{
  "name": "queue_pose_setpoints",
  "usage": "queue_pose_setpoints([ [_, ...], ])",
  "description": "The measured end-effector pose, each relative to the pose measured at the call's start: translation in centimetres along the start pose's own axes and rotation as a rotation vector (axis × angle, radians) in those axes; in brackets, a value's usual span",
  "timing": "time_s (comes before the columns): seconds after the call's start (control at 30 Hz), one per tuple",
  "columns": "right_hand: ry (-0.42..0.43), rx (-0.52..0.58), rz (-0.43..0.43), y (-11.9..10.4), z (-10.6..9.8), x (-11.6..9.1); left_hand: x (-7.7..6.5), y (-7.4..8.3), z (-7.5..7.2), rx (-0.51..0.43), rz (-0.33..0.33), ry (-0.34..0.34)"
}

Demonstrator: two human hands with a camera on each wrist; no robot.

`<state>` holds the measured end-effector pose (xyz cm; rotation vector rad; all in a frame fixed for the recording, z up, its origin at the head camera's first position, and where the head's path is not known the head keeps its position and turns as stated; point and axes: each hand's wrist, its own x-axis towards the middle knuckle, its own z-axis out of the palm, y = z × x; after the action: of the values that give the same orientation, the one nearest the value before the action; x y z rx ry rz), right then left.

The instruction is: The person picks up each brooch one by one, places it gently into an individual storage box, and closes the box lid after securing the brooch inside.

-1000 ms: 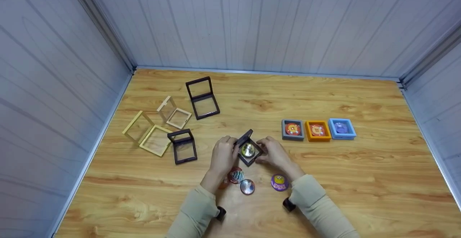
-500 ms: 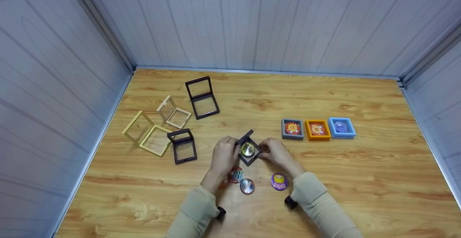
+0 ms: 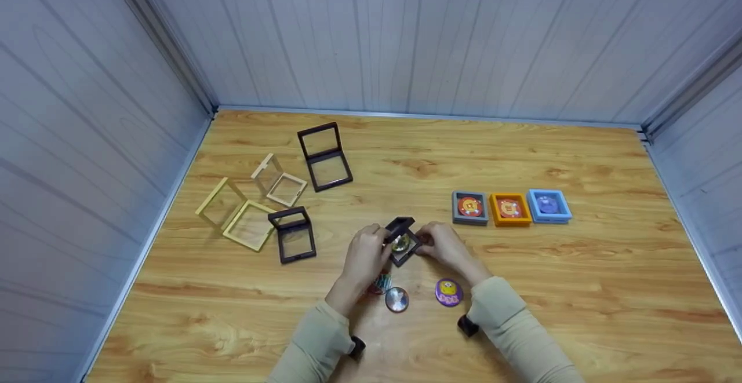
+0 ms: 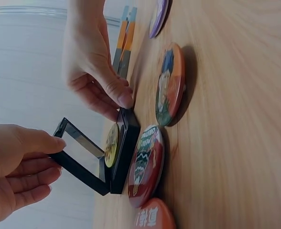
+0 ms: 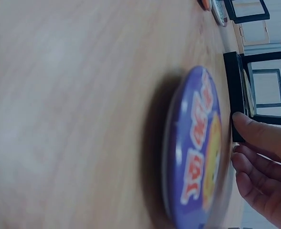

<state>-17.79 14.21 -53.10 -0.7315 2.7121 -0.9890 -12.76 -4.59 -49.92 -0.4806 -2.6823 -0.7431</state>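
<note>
Because the lid (image 4: pixel 81 171) of the small black case (image 3: pixel 409 255) stands part-way open over the gold badge (image 4: pixel 111 145) in its base (image 4: pixel 126 155), pressing it down unevenly could catch the badge's raised face or knock it off-centre. A loose hold by your right hand (image 3: pixel 443 247) might also let the case skid on the surface (image 3: pixel 579 302) into the red badge (image 4: pixel 145 164) just beside it. Your left hand (image 3: pixel 366 255), back uppermost, pinches the lid's edge between thumb and fingers; your right, fingers curled, pinches the base near its opposite corner.
</note>
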Motion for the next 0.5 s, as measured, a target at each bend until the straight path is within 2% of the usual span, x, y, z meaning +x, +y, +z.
queue_pose_setpoints([
  [0.23,-0.002,-0.006,0.012,0.0,-0.1,-0.1,-0.1,0.5,0.5,0.009,-0.018,-0.054],
  [0.5,0.001,-0.044,0.012,0.0,-0.1,-0.1,-0.5,0.9,1.4,0.067,0.028,-0.105],
])
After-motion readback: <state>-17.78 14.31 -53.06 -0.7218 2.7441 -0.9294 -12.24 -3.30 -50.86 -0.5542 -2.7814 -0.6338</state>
